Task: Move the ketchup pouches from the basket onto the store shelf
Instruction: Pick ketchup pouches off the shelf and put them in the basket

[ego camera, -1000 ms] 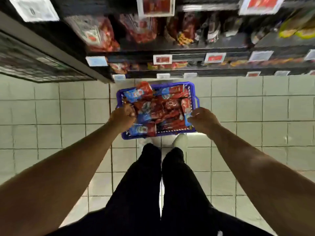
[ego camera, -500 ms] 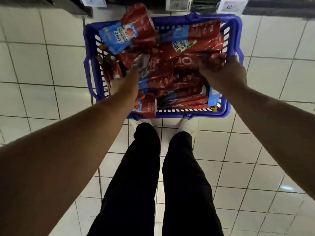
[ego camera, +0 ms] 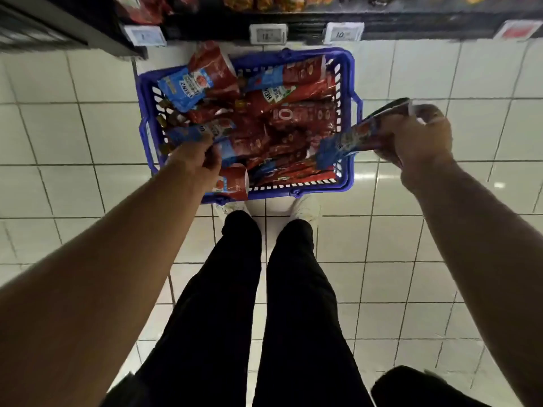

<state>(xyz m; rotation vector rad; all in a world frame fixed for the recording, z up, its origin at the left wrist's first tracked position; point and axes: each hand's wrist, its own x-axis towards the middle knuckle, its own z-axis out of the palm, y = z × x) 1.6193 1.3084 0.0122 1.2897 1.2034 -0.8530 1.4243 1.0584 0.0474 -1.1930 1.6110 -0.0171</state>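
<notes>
"HEINZ" reads on the blue-topped ketchup pouch [ego camera: 188, 87] at the basket's [ego camera: 349, 83] far left corner and on another pouch [ego camera: 282, 94] mid-basket. Beyond the basket, a shelf price tag [ego camera: 343, 32] shows "10".

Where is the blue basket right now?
The blue basket sits on the white tiled floor, in the upper middle of the head view, just in front of the person's white shoes and below the store shelf.

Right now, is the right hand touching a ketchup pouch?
Touching. The head view shows the right hand with fingers curled round a ketchup pouch, held over the right rim of the blue basket.
</notes>
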